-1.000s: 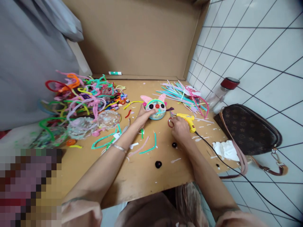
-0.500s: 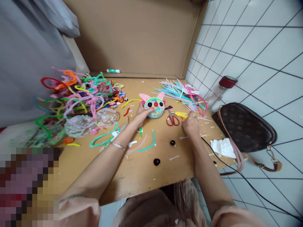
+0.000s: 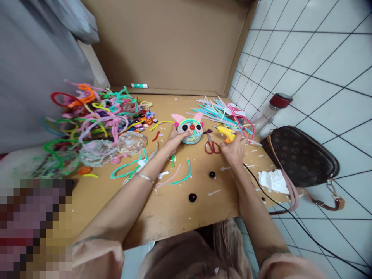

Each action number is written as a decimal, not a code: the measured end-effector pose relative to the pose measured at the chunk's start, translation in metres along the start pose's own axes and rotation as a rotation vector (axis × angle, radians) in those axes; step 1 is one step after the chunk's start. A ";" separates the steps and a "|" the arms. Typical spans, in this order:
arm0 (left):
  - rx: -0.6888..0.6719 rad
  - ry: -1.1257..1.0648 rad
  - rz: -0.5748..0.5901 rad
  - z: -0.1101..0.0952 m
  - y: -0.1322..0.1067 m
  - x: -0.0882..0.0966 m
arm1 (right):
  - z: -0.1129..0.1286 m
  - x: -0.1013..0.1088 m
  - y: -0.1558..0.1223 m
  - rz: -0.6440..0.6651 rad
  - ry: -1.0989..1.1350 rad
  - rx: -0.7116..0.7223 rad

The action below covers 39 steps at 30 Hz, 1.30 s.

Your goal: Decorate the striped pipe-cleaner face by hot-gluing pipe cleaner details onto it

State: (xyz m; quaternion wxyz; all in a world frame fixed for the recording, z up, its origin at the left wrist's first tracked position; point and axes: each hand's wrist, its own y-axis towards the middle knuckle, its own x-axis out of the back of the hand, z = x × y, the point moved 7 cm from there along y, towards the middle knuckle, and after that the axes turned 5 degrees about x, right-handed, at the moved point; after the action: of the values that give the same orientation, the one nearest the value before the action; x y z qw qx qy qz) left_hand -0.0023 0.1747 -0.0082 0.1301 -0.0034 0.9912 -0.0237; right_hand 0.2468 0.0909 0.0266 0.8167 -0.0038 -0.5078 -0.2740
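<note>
My left hand [image 3: 175,140] is closed on a round animal-face craft [image 3: 190,136] with pink ears, black eyes and a red nose, its thumb across the lower front. Beside the yellow glue gun [image 3: 225,132], my right hand [image 3: 235,150] has its thumb and fingers spread apart; the fingertips are close to the gun's rear end. The gun lies with its nozzle toward the craft. Red-handled scissors [image 3: 212,147] rest between the craft and my right hand. Two black round pieces lie nearer me, one glossy bead [image 3: 212,174] and another dark piece [image 3: 192,197].
A heap of coloured pipe cleaners [image 3: 101,112] fills the left side. More straight stems [image 3: 213,110] lie at the back right. A brown handbag [image 3: 299,155], a red-lidded bottle [image 3: 280,101] and a white tissue [image 3: 273,181] are at the right. A black cord [image 3: 279,199] runs off the table.
My right hand has loosened from around the glue gun and its fingers have spread. The gun's nozzle has swung away from me. My left hand and the craft have barely moved.
</note>
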 end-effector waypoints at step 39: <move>-0.014 0.010 -0.015 0.004 0.001 0.002 | -0.017 -0.014 0.010 0.135 -0.208 0.025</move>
State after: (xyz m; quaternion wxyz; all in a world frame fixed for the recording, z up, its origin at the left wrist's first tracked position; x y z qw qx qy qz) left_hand -0.0029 0.1757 -0.0122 0.1250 -0.0119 0.9919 -0.0178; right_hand 0.2609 0.1007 0.0088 0.7762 -0.0562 -0.5917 -0.2102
